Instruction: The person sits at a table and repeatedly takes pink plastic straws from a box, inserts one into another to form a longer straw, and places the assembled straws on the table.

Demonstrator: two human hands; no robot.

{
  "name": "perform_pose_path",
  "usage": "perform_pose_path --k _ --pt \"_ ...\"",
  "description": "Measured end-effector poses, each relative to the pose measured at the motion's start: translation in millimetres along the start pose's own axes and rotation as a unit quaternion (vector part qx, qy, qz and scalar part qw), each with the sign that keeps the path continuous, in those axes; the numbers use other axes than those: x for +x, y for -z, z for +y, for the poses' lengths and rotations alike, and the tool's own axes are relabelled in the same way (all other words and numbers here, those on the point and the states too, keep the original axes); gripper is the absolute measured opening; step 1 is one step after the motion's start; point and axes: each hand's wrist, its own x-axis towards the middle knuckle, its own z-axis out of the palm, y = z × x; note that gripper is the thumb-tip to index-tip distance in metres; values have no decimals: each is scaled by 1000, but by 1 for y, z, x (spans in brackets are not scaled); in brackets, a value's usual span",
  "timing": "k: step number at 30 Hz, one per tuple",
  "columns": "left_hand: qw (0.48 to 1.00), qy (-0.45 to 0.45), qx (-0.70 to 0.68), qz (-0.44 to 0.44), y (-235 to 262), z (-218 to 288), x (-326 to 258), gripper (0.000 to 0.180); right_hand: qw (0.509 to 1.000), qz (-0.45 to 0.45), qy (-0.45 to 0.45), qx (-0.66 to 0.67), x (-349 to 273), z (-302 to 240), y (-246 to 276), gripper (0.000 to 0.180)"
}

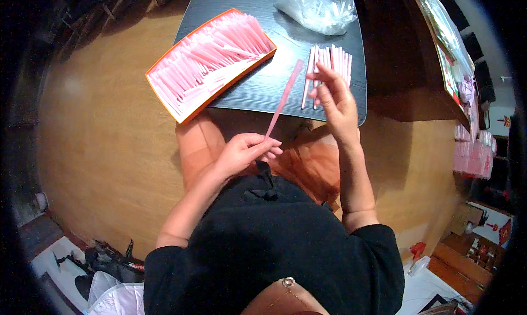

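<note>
My left hand, closed in a pinch, grips the lower end of a long, narrow pink strip. The strip slants up and to the right and looks slightly see-through. Over the near-left part of a row of slim pale-pink sticks is my right hand. Its fingers are bent but apart, with nothing visible between them. The sticks lie side by side on the dark table. To the left, an orange-edged box is filled with many pink strips like the held one.
A clear plastic bag with white pieces inside lies at the table's far right. The box overhangs the table's left edge, above my leg. A brown wooden cabinet stands to the right. Pink packs are beyond it.
</note>
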Motion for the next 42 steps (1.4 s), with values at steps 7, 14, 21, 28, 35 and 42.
perform_pose_path --k 7,14,21,28,35,42 --pt "997 51 -57 -24 -22 5 40 39 984 -62 -157 56 -38 46 -14 54" --pt "997 58 -24 -46 -39 18 73 38 986 16 -161 28 -23 61 12 49" --pt "996 83 -16 -29 -32 13 75 38 958 36 -109 -261 7 67 51 44" --pt "997 61 -48 7 -14 4 63 35 924 126 -42 -359 24 54 61 30" --pt "997 19 -61 37 -1 5 49 33 945 47 39 -320 53 50 27 19" --pt "994 -3 -78 76 12 9 29 31 878 -55 257 -400 95 51 -46 11"
